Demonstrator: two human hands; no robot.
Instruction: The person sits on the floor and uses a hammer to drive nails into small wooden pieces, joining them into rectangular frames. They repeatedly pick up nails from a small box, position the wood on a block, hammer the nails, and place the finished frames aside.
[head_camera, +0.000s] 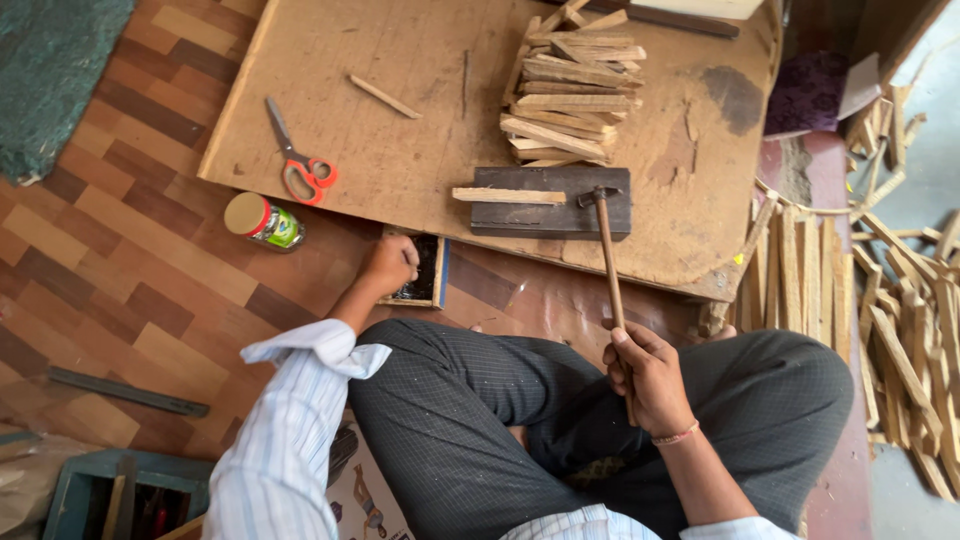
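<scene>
Hammer (607, 250) in right hand (648, 375) — left hand (390, 264) in nail box (428, 272).

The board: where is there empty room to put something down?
The board is bare at its upper left, between the scissors and the loose stick, and at its right edge past the dark stain. It is crowded around the stick pile, the dark block and the hammer.

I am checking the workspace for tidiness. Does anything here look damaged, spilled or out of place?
Yes. The wooden board has a dark stain near its right side and a chipped, ragged lower right edge. Loose wooden strips lie scattered in disorder on the floor to the right, unlike the neat stack of strips on the board.
</scene>
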